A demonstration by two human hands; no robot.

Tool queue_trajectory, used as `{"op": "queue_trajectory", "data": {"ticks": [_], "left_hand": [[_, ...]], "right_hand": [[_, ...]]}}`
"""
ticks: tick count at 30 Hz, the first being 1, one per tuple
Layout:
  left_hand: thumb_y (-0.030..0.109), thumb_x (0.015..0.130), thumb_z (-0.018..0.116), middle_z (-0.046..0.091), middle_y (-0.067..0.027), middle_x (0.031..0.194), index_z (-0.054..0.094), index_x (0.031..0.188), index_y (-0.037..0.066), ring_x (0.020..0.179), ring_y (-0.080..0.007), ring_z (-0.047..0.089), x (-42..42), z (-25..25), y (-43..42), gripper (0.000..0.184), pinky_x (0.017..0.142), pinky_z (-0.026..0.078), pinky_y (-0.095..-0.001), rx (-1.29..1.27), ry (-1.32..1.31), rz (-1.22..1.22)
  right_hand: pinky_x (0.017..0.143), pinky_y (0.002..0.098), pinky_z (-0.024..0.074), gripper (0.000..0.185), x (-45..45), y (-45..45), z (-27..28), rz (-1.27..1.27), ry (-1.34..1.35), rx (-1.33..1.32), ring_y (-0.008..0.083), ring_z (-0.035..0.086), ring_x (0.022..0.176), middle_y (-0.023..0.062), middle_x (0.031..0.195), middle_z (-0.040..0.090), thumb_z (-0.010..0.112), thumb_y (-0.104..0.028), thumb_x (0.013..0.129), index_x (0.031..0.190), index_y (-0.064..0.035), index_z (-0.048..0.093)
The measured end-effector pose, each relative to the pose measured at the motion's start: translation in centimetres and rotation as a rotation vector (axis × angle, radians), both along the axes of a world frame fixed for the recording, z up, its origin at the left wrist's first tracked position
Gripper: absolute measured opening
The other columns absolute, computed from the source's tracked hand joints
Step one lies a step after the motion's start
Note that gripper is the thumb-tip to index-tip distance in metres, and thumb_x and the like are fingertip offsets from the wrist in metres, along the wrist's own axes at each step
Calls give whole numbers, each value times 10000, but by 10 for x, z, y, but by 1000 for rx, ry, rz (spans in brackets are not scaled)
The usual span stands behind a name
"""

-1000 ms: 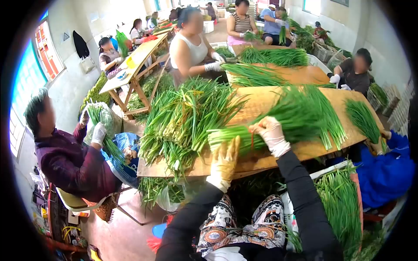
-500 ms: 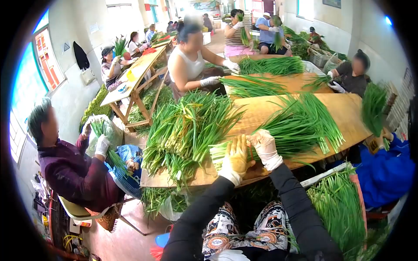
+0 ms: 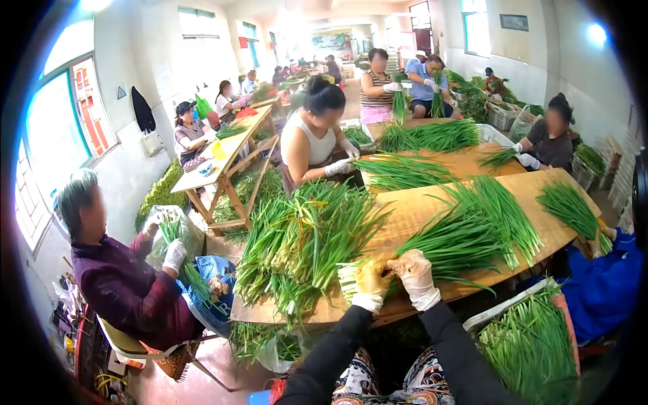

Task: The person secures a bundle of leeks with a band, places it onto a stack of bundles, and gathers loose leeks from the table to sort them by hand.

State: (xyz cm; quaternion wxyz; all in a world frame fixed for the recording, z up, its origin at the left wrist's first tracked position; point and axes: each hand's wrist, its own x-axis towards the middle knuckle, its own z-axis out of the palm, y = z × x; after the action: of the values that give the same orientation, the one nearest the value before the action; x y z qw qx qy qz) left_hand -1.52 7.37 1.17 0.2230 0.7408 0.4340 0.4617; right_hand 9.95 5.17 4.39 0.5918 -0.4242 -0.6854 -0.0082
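Observation:
A bunch of garlic chives (image 3: 346, 277) lies near the table's front edge, pale cut ends to the left. My left hand (image 3: 372, 278), in a yellow-stained glove, is closed over the bunch just right of those ends. Beside it my right hand (image 3: 416, 275), in a pale glove, is closed with fingertips pinched against the left ones. Whatever is between these fingertips is too small to make out. Green chive leaves (image 3: 452, 244) spread out to the right of my hands. Close on the left rises a big heap of loose chives (image 3: 304, 239).
More chives (image 3: 503, 216) lie farther right on the wooden table (image 3: 405, 212). A crate of chives (image 3: 530, 344) stands by my right side. Co-workers sit around: a person in purple (image 3: 128, 290) at left, a blue sleeve (image 3: 607, 270) at right, a person in white (image 3: 314, 145) across.
My left fingers have gone from stretched over the bunch to bent in against my right hand. The view has tilted up. At right, the co-worker's raised chives now lie on the table.

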Motion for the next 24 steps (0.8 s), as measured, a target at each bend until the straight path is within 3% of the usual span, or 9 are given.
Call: {"op": "queue_trajectory", "data": {"ticks": [6,8,9,13,14,16,17,21,24], "left_hand": [[188,635,683,576,-35,1049,591,943,125,992,-226,511,-5,4,-3,327,868,333,-382,105,65,-27],[297,573,730,539,-94,1103,476,1117,110,1024,-264,488,-8,31,-16,628,907,299,-378,-6,314,-61],[451,475,751,423,-133,1231,288,1271,97,1139,-307,386,-9,30,-16,987,964,239,-398,-26,372,-60],[586,413,713,246,-106,1344,115,1343,105,1252,-315,192,0,34,-18,1207,1022,116,-426,90,1035,114],[586,413,713,246,-106,1344,115,1343,105,1252,-315,192,4,26,-14,1207,1022,116,-426,96,1037,112],[561,425,714,258,-130,1332,129,1338,102,1239,-303,220,9,6,-11,1178,1020,125,-416,99,949,223],[473,601,633,296,-169,1299,188,1301,45,1205,-308,271,8,3,-13,933,1007,161,-422,159,875,238],[250,785,415,416,-203,1171,346,1153,-21,1102,-323,388,5,-10,-6,463,964,240,-424,409,867,185],[273,774,432,486,-168,1092,373,1148,28,1060,-320,437,5,-15,7,451,941,276,-402,199,858,119]], "right_hand": [[529,333,386,225,5,-10,8,12,-68,77,241,478,527,60,528,488,653,-129,697,548,-90,488],[525,325,386,196,14,2,-3,-17,-119,45,231,481,522,53,522,489,634,-126,720,574,-91,508],[532,315,397,158,8,5,-1,100,42,64,227,487,526,58,550,503,608,-126,747,619,-77,529],[472,210,365,181,-9,30,-22,370,523,-271,92,448,492,-10,538,461,496,-170,862,723,-56,515],[472,210,365,181,-5,36,-32,367,525,-266,92,448,492,-10,538,461,496,-170,862,723,-56,515],[436,205,317,203,-6,35,-23,714,1283,-599,65,396,458,-23,536,451,532,-192,842,674,-84,493],[407,207,260,244,-12,30,-16,634,1277,-608,48,346,437,-27,539,462,544,-219,833,632,-105,465],[400,210,244,270,-31,1,-5,313,1114,-554,49,319,420,-19,534,465,512,-207,853,613,-96,458],[405,227,260,265,-30,-33,0,388,908,-503,64,353,450,5,561,484,532,-159,827,589,-77,450]]}}
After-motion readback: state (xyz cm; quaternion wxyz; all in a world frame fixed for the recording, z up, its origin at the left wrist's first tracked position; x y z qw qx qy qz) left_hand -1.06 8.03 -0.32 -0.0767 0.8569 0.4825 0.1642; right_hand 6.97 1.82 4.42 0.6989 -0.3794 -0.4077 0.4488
